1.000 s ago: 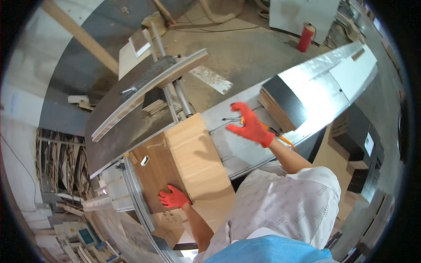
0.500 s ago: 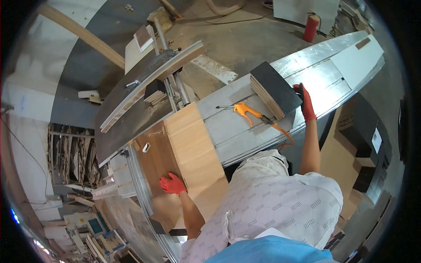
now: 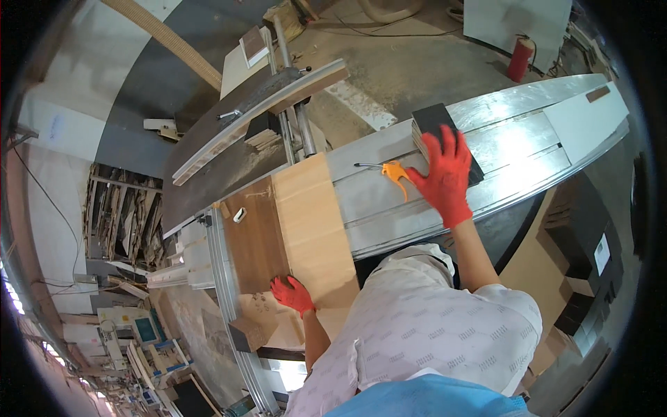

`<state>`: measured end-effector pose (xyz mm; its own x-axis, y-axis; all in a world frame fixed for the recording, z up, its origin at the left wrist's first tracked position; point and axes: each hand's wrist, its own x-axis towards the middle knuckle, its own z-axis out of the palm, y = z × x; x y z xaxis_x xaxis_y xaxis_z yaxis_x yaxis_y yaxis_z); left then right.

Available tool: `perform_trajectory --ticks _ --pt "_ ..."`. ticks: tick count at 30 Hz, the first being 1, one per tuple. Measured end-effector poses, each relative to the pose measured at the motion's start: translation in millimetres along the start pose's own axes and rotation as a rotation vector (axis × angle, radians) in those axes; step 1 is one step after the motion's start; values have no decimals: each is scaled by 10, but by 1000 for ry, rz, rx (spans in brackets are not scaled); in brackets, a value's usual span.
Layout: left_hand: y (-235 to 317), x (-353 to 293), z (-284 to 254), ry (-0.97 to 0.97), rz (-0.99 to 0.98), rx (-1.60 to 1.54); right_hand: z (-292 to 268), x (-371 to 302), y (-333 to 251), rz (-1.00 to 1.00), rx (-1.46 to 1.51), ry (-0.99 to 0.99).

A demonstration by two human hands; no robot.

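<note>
The black-topped stack [image 3: 431, 117] lies on the metal surface [image 3: 372, 208] beside the orange air gun [image 3: 395, 172]; the right grip [image 3: 448, 172], at the stack's right end 0.5 s ago, now covers part of it with fingers spread, apparently clamping neither, though thumb contact with the gun is unclear. Leftward, the left grip [image 3: 293, 297], fingers apart, rests at the brown board [image 3: 251, 243], probably steadying it.

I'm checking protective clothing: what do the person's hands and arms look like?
The left hand and right hand wear bright red, wrist-length gloves. The forearms are bare; on the right, a short, pale fabric sleeve with small grey marks shows.
</note>
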<state>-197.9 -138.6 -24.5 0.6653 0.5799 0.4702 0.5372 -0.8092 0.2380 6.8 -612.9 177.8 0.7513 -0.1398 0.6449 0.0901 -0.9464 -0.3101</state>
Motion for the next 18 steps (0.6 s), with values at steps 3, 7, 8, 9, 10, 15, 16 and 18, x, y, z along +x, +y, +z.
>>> perform_trajectory --ticks 3,7,8,9,10,15,16,18 --pt "-17 -120 -97 4 -18 -74 77 -2 435 270 -189 -412" --pt "22 -135 -184 -25 -74 -151 166 15 832 433 57 -625" --pt "8 -147 -217 -29 -82 -142 189 -7 888 389 47 -560" --pt "2 -149 -231 -11 -58 -114 205 -31 931 364 13 -549" --pt "4 -146 -229 6 -34 -86 220 -54 964 339 -22 -537" --pt "45 -114 -219 137 31 -25 273 -111 334 -47 110 -109" --pt "-6 -94 -199 86 -2 -45 421 -224 186 31 462 -261" --pt "47 -90 -174 69 16 -189 849 -560 -57 91 596 -406"
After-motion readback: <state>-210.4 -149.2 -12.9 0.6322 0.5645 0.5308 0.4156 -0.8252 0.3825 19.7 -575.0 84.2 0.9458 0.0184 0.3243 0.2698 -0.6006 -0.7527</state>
